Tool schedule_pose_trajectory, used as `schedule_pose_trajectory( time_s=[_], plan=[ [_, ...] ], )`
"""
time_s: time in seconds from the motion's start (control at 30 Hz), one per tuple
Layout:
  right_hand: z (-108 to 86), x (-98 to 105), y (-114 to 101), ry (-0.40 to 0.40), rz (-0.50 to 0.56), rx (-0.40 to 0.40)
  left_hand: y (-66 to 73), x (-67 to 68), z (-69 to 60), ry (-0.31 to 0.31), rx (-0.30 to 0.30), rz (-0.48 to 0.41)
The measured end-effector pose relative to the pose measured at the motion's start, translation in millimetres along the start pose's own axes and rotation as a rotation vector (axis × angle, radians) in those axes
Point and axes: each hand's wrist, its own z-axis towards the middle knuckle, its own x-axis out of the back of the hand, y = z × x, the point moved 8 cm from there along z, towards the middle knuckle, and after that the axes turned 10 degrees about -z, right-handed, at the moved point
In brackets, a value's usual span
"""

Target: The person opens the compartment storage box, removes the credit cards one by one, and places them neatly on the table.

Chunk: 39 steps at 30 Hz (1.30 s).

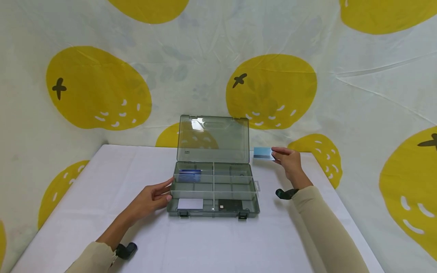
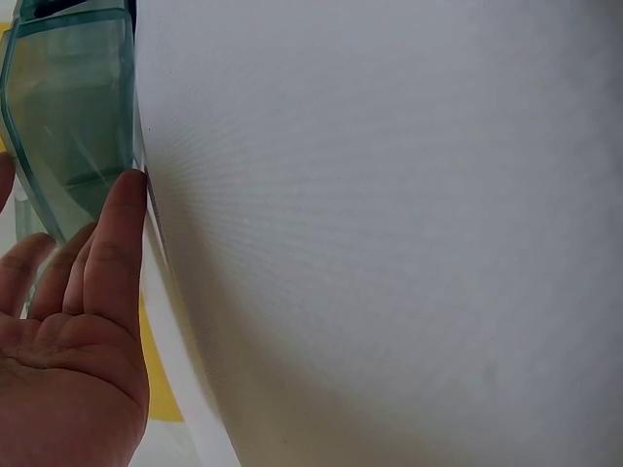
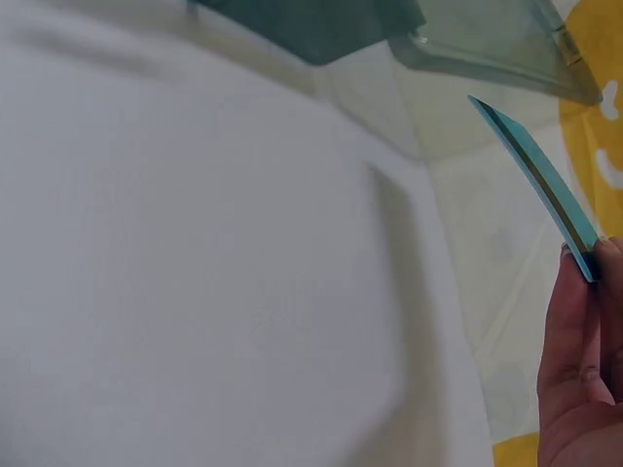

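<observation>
A grey translucent divided plastic box (image 1: 233, 186) stands on the table with its lid (image 1: 213, 140) raised at the back. Between thumb and fingers, my right hand (image 1: 289, 161) pinches a light-blue card (image 1: 263, 152) with a dark stripe, up in the air right of the lid. In the right wrist view the card (image 3: 540, 180) appears nearly edge-on. My left hand (image 1: 150, 199) touches the box's left side with its fingers fairly straight. Inside the box, a blue card (image 1: 190, 175) lies at back left, a white card (image 1: 190, 204) at front left, and a black card (image 1: 230, 205) at front right.
The table has a white cover (image 1: 205, 246). Behind and beside it hangs a white cloth with yellow fruit prints (image 1: 271, 91). Two latches (image 1: 242, 215) stick out from the box's front edge. Both wrists carry dark devices (image 1: 126, 250).
</observation>
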Motion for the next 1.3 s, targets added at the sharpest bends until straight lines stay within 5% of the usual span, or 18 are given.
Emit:
schedule_pose_trajectory(
  time_s=[0.63,1.07,1.3],
  plan=[
    [19.8,-3.8,33.4,0.026,-0.114,-0.138,2.4,-4.8,-1.5,-0.036,-0.05,-0.027],
    [18.7,-2.0,37.6,0.05,-0.188,-0.152,0.6,-1.6,0.8,-0.01,-0.015,-0.007],
    [6.8,1.8,26.0,0.074,-0.241,-0.094,0.6,-0.3,0.8,-0.011,-0.03,-0.009]
  ],
)
